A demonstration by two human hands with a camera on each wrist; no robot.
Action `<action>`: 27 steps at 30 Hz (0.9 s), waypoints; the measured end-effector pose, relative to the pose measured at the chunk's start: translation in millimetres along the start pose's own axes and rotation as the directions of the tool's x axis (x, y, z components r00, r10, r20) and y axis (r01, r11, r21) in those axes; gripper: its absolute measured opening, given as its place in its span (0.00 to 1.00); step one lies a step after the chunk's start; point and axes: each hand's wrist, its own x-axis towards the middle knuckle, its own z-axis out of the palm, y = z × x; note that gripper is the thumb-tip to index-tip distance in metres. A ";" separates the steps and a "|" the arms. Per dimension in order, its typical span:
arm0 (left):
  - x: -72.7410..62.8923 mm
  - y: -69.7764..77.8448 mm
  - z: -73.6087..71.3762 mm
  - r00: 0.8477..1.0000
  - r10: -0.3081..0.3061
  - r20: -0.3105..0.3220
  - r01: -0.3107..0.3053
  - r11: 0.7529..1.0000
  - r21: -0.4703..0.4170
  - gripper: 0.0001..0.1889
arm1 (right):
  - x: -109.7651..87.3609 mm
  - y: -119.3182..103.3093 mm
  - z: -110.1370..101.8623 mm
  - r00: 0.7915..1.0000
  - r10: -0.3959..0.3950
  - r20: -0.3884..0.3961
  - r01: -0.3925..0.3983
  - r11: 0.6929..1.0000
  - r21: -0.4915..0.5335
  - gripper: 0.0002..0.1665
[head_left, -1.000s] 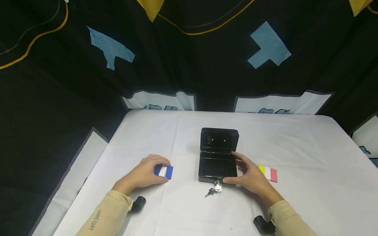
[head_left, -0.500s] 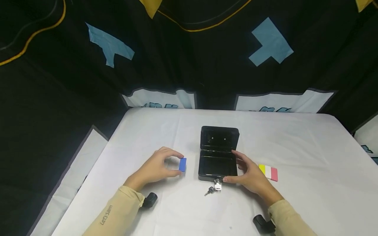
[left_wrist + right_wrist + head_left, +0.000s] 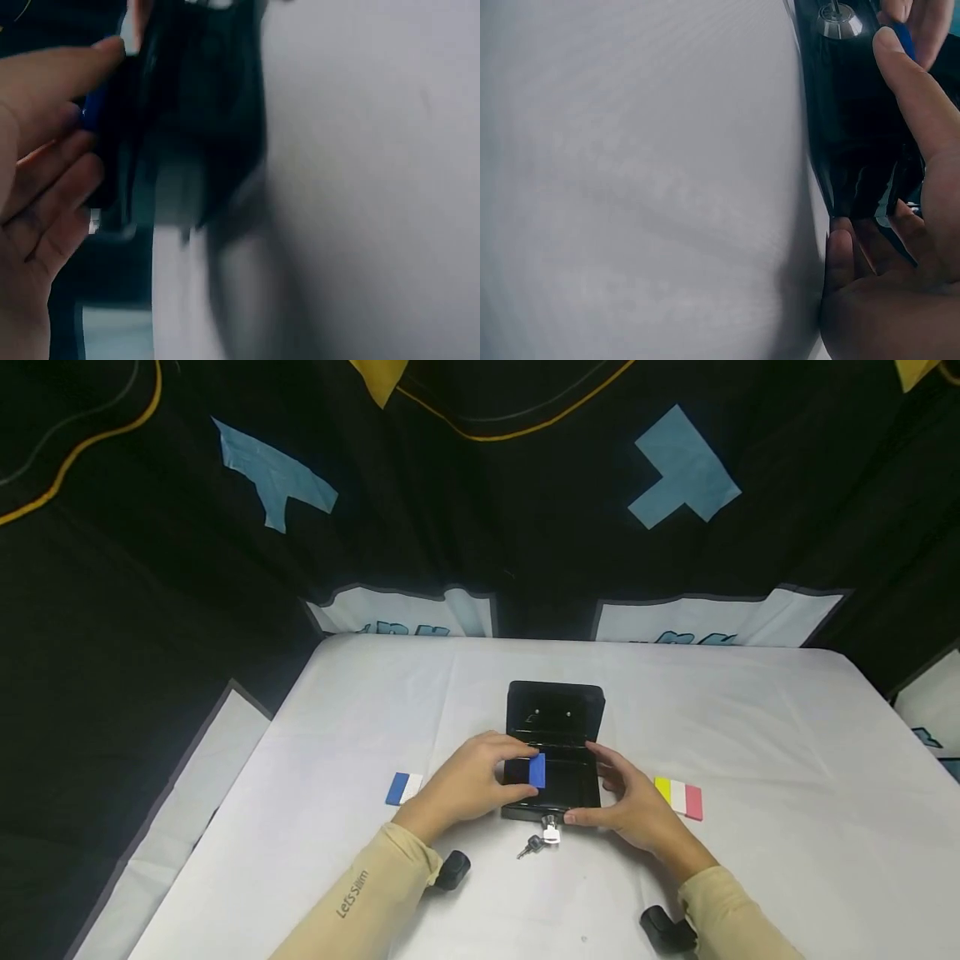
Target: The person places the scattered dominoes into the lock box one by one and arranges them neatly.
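Observation:
In the head view, my left hand [image 3: 468,781] pinches a blue rectangular piece [image 3: 537,771] between thumb and fingers. It holds the piece over the left half of a small black lidded metal box [image 3: 572,792], whose lid [image 3: 555,714] is raised. Whether the piece touches the box floor cannot be told. My right hand [image 3: 637,802] grips the box at its right side, thumb on the front edge and fingers along the wall. A silver lock [image 3: 840,22] shows on the box front in the right wrist view. The left wrist view is blurred.
On the white table [image 3: 750,727], a blue piece [image 3: 394,788] and a white piece [image 3: 411,788] lie left of the box. A yellow, white and pink row [image 3: 678,797] lies right. Keys [image 3: 532,846] hang at the box front. A black curtain [image 3: 480,527] stands behind.
My left hand has taken the right-hand blue piece from the left row and carried it rightward over the box. My right hand keeps its grip on the box.

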 end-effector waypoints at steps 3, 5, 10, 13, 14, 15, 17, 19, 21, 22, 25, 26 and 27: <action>10.6 8.6 10.3 0.998 0.056 0.031 -0.058 0.995 0.077 0.26 | 1.0 1.2 0.1 1.000 -0.004 0.012 0.004 1.000 0.019 0.68; 16.7 13.9 16.1 0.996 0.077 0.055 -0.082 0.990 0.111 0.25 | 1.4 1.9 0.2 1.000 -0.007 0.020 0.006 1.000 0.030 0.68; 29.3 25.0 27.5 0.995 0.046 0.094 -0.059 0.989 0.137 0.23 | 2.2 2.7 0.3 0.999 -0.021 0.039 0.018 0.997 0.075 0.67; 35.2 29.4 34.4 0.995 0.014 0.101 -0.030 0.986 0.165 0.22 | 2.8 3.5 0.4 0.998 -0.030 0.048 0.025 0.995 0.099 0.67; 37.2 30.0 37.1 0.995 0.005 0.100 -0.022 0.984 0.175 0.22 | 3.0 3.8 0.4 0.998 -0.033 0.051 0.028 0.994 0.102 0.67; 38.6 30.9 39.2 0.995 -0.005 0.099 -0.013 0.982 0.188 0.22 | 3.1 4.0 0.4 0.998 -0.036 0.054 0.030 0.994 0.104 0.67; 41.2 32.6 42.9 0.996 -0.021 0.092 0.001 0.977 0.215 0.22 | 3.2 4.0 0.2 0.998 -0.039 0.056 0.033 0.994 0.102 0.67; 43.5 34.4 45.9 0.996 -0.031 0.084 0.010 0.970 0.241 0.21 | 3.0 3.9 -0.4 0.998 -0.042 0.053 0.036 0.995 0.093 0.67; 45.5 36.7 48.2 0.996 -0.041 0.081 0.018 0.964 0.267 0.20 | 2.5 3.7 -1.2 0.998 -0.044 0.049 0.039 0.995 0.087 0.67; 46.4 37.3 49.3 0.996 -0.043 0.083 0.019 0.961 0.275 0.19 | 2.2 3.6 -1.7 0.998 -0.045 0.046 0.041 0.996 0.081 0.67; 48.3 38.3 52.8 0.995 -0.055 0.089 0.028 0.960 0.277 0.17 | 1.3 3.3 -2.8 0.998 -0.050 0.047 0.047 0.996 0.072 0.66; 48.8 38.3 53.7 0.995 -0.059 0.086 0.033 0.962 0.272 0.17 | 1.1 3.3 -2.9 0.997 -0.051 0.049 0.048 0.996 0.069 0.66; 49.1 38.4 54.3 0.995 -0.061 0.081 0.038 0.963 0.265 0.16 | 0.9 3.3 -3.0 0.997 -0.051 0.051 0.047 0.997 0.069 0.66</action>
